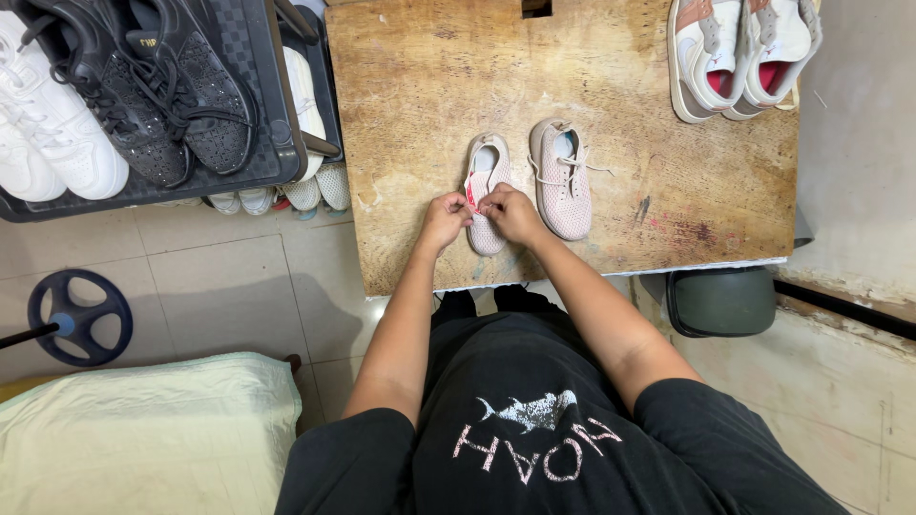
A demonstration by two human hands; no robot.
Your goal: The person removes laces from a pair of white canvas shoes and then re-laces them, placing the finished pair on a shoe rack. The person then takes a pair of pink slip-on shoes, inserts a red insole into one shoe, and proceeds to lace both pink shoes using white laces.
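Observation:
Two small pink knit shoes stand side by side on a worn wooden table (668, 219). Both my hands work at the left shoe (488, 172), near its tongue and laces. My left hand (444, 220) pinches something at the shoe's left side, by a bit of red. My right hand (510, 214) pinches the lace area from the right. The shoe's toe (486, 238) shows below my fingers. The right shoe (561, 179) lies untouched, its white laces loose and spread.
A pair of white and pink sneakers (739, 52) sits at the table's far right corner. A dark tray (262, 143) at left holds black and white sneakers, with more shoes beneath. A green bin (722, 301) stands under the table's right edge. A pale cushion (143, 434) lies lower left.

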